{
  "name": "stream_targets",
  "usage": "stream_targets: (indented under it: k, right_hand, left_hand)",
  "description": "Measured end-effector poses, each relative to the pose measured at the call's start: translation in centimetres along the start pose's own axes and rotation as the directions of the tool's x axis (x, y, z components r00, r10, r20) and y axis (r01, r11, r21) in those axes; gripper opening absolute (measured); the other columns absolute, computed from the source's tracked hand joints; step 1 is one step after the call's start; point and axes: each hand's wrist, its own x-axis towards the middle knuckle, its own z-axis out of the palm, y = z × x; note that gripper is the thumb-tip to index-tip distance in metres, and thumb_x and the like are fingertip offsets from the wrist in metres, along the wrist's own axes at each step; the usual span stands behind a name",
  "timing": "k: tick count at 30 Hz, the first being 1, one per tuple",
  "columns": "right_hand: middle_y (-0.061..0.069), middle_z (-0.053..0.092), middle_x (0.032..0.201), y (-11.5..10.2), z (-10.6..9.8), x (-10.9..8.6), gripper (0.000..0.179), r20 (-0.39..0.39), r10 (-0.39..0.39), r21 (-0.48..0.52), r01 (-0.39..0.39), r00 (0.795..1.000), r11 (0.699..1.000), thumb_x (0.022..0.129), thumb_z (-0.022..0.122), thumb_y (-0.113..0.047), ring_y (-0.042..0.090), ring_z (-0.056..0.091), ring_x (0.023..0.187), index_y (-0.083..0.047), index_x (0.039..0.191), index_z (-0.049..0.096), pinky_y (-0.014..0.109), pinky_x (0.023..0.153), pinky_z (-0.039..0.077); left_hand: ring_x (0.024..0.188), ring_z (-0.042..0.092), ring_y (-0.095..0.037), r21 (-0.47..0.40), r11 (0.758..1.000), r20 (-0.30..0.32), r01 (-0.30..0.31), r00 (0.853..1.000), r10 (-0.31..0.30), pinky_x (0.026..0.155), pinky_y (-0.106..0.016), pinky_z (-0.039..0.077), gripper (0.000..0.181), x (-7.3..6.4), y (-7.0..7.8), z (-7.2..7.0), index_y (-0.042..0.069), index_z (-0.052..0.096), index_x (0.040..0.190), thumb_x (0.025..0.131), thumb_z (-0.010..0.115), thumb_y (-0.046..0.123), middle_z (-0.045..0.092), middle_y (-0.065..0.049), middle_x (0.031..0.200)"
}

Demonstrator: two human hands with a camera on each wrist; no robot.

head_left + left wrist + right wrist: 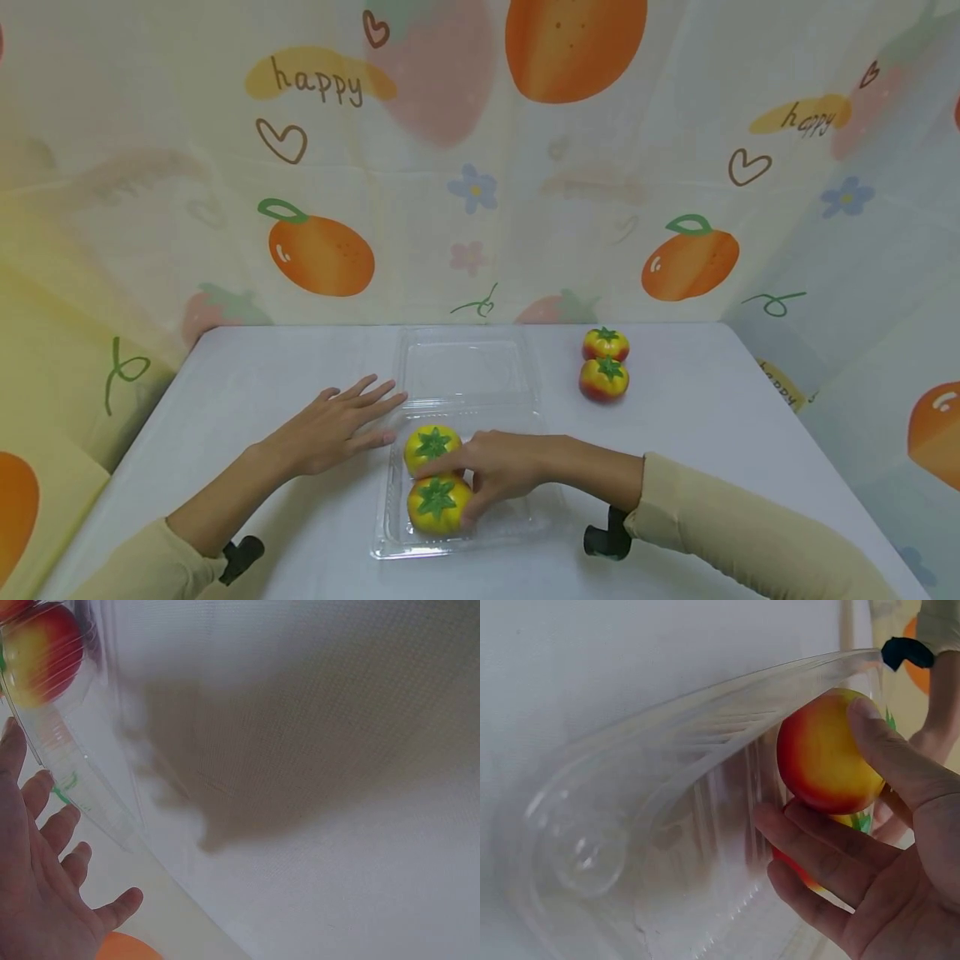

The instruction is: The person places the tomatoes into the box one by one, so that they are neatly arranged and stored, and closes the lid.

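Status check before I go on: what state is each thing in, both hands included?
Container lid: open, laid back on the far side
Container base: open-topped, two fruits inside
Near boxed fruit: gripped, green top up
Far boxed fruit: inside, green top up
Two loose fruits: on the table, outside the container
Left hand: fingers spread, holding nothing
Right hand: gripping the near boxed fruit

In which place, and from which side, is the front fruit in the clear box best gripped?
Probably grip the front fruit by its rounded flanks, below the green leaves, coming from the right, where the right hand is: the clear box has room there, while the rear fruit sits close behind.
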Motion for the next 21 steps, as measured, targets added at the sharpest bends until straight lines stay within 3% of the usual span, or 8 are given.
stream_targets:
  k: [21]
  right_hand:
    - [-0.012, 0.061, 0.120, -0.6, 0.4, 1.3, 0.073, 0.021, 0.073, -0.089, -0.070, 0.997, 0.994, 0.087, 0.077, -0.038, 0.002, 0.056, 0.087, -0.029, 0.151, 0.043, 0.023, 0.085, 0.044]
  left_hand:
    - [0.146, 0.028, -0.040, 0.005, 1.000, -0.005, -0.012, 1.000, 0.012, 0.104, -0.069, 0.033, 0.060, 0.0, 0.1, -0.1, 0.022, 0.044, 0.152, 0.100, 0.050, 0.052, 0.040, -0.007, 0.157]
